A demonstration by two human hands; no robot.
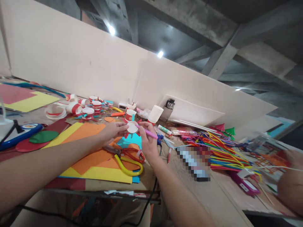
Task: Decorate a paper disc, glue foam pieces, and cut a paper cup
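White round piece (132,127) – where is it exactly?

Up in front of the person, over the desk (174,178), between the two hands. Red and blue strips show around its edge.

And who has hold of it?

The left hand (111,134). Its fingertips pinch the near-left rim. The right hand (148,146) is just across from it, fingers wrapped about a pink pen (151,134).

Is the pen touching the piece?

I can't tell – its front end points at the right-hand edge, but the fingers crowd that spot. The hands themselves are near each other, with the piece between them.

What lies below?

Scissors (121,152) with one yellow and one red handle loop, resting on orange paper (88,159). Yellow paper (106,175) shows under that, and blue paper (126,142) just beneath the hands.

Anything further out?

A green disc (44,136) overlaps a red disc (26,146) on the left. Behind, red-and-white cup pieces (96,105) stand near the pale wall panel (94,60). Colourful stems (222,154) are heaped on the right, and another person's arm (291,186) shows at the far right.
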